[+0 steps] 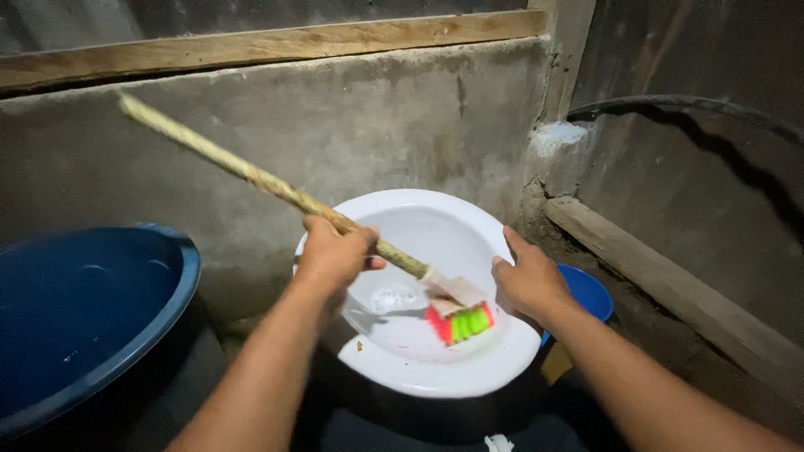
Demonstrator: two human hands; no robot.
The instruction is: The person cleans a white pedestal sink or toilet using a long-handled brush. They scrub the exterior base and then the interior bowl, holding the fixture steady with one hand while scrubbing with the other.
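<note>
Far left: big blue tub [92, 310], round, rim facing up, dark inside w/ what looks like water; it sits low beside the wall. Behind it a grey cement wall [335, 125] w/ a wood beam [276, 43] running along the top.

Stick [251, 174]: long, pale, rough wood, runs from upper left down to the right at a slant. It's the handle of the brush [459, 316].

Left hand [335, 255]: closed in a fist round the stick, approx two-thirds down its length, fingers wrapped tight, thumb side toward the brush. Forearm comes up from bottom centre-left.

Middle: white bowl [435, 368], ceramic, oval, set low against the wall, rim glossy. Small patch of water or foam in the basin near the drain area. Brush head is inside the bowl, right of centre, bristles down & touching the inner surface; bristles are red-pink & bright green, blurred, so exact shape can't be told. Pale block atop the bristles joins to the stick.

Right hand [529, 280]: flat on the bowl's right rim, fingers together pointing up-left, thumb out; pressing, not gripping anything.

Just right of that hand: small blue pail [590, 291], partly hidden behind the bowl & wrist. Further right: wood plank [670, 285] lying slanted along the ground, dark wall behind w/ a black hose [670, 105] curving across it.
</note>
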